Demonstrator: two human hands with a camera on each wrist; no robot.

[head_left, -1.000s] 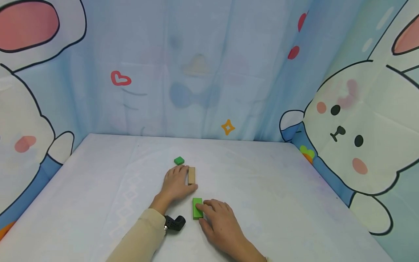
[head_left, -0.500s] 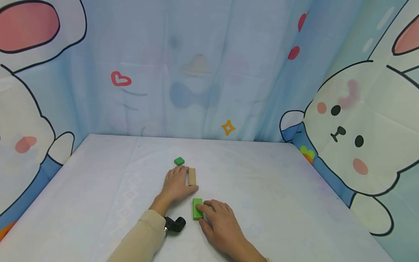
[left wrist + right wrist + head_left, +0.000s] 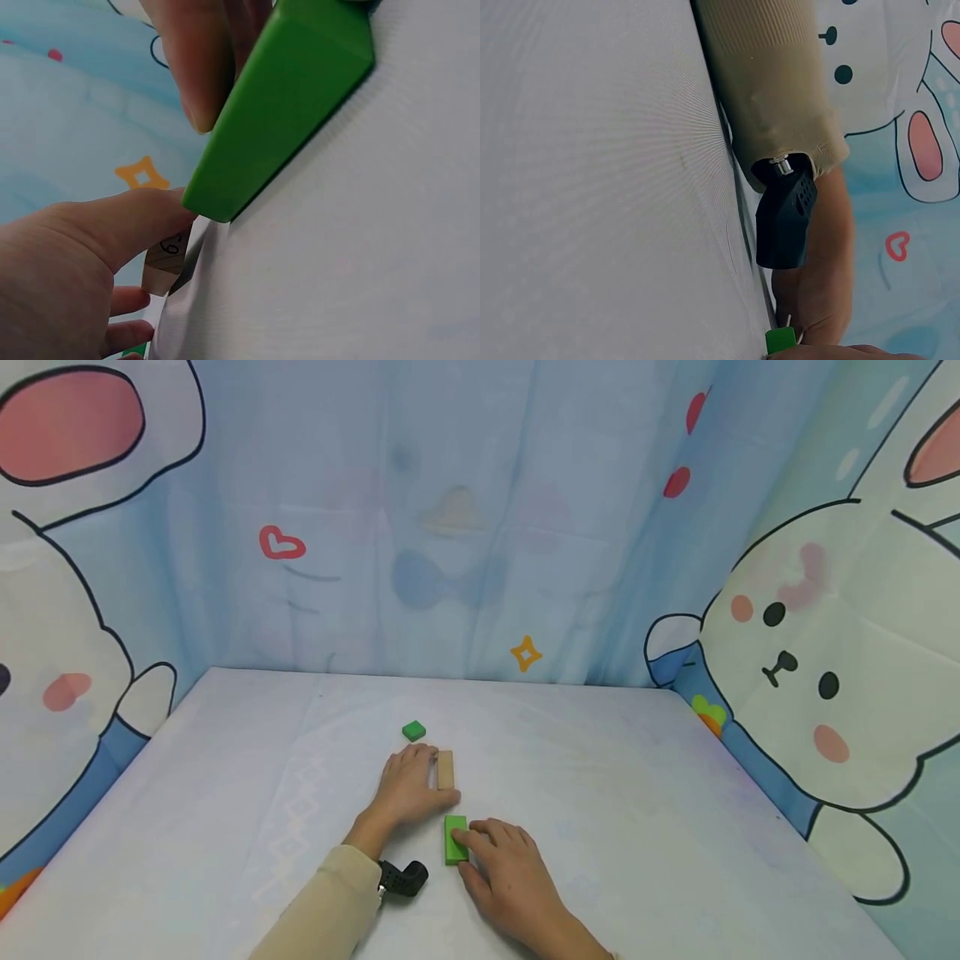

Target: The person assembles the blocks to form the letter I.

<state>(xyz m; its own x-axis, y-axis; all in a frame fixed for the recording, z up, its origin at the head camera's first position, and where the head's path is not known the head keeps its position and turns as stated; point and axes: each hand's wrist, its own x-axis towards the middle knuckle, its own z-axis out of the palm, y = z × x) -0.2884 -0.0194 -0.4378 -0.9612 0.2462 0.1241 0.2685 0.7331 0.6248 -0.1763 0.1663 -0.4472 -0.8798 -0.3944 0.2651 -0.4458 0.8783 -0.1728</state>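
In the head view my left hand lies along the left side of a plain wooden block. Its fingertips are by the block's far end and its thumb crosses the near end, pinching it. The left wrist view shows that wooden block with dark markings, between thumb and fingers. Closer to me, my right hand holds a light green rectangular block, index fingertip on top and thumb by its near right corner. The green block fills the top of the left wrist view, lying on the tabletop.
A small dark green block lies just beyond my left fingertips. The white tabletop ends at a blue cartoon curtain behind and at both sides. A black wrist device sits on my left wrist.
My left hand and the wooden block have shifted slightly toward me, nearing the light green block. The right hand holds its place; the whole head view has drifted a little.
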